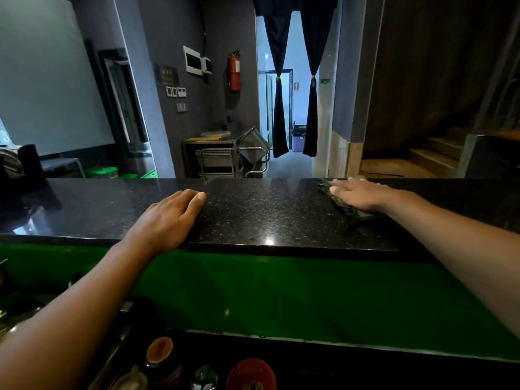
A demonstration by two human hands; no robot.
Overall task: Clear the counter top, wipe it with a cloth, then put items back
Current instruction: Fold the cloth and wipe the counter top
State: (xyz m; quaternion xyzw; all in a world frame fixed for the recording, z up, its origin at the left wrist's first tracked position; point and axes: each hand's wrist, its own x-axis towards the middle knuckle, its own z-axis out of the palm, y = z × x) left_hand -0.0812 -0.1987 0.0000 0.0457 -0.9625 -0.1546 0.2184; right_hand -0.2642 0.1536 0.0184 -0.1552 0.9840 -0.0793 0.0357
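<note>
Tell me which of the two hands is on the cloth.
The right hand. It lies flat on the dark cloth at the far right of the counter top, while the left hand rests bare on the stone near its front edge.

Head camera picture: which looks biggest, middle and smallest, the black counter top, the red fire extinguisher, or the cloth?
1. counter top
2. cloth, partly hidden under the right hand
3. fire extinguisher; it hangs far off, so these two stay unsure.
</note>
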